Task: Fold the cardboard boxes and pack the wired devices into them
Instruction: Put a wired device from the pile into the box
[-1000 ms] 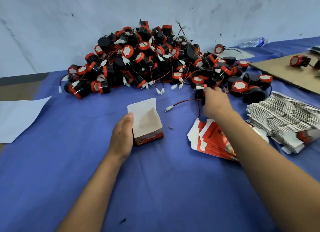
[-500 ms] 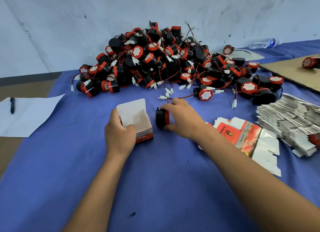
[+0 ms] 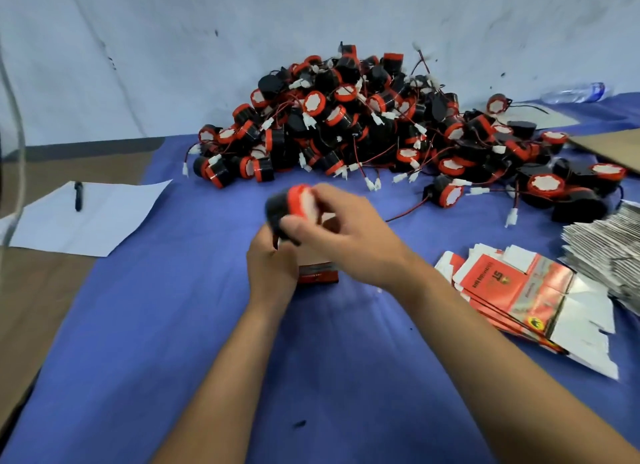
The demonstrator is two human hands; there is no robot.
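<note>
Your right hand [image 3: 346,235] pinches a wired device [image 3: 289,211] just above the folded box [image 3: 318,276], which your left hand [image 3: 273,266] grips upright on the bench [image 3: 173,325]. Risk (judged): its trailing wire may snag the box's rim and tip the box.

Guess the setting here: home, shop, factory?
Probably a small factory packing bench: a big heap of identical wired devices, stacks of flat unfolded boxes, and a blue cloth-covered table against a bare wall.
</note>
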